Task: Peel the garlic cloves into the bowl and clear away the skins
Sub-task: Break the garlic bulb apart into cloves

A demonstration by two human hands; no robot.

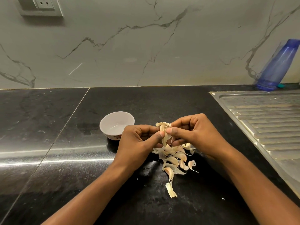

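We see a marble-look wall (146, 46) at the back, with a socket plate (41, 6) top left. Below it a black stone counter (48, 135), and a steel drainboard (263, 117) set in on the right. A blue bottle (279, 65) stands at the wall behind the drainboard.

Both forearms come in from the bottom edge and meet mid-counter. Left hand (138, 142) and right hand (196, 133) are both pinched on one garlic clove (164, 132) held above the counter — thumbs and forefingers closed on it, other fingers curled in. Papery skin hangs loose from the clove between the thumbs.

Small white bowl (116, 124) sits on the counter just left of the left hand, partly hidden by its knuckles; we can't make out any cloves inside.

Right below the hands — a pile of cloves and skins (175, 158), with one skin strip (171, 190) lying nearest us.
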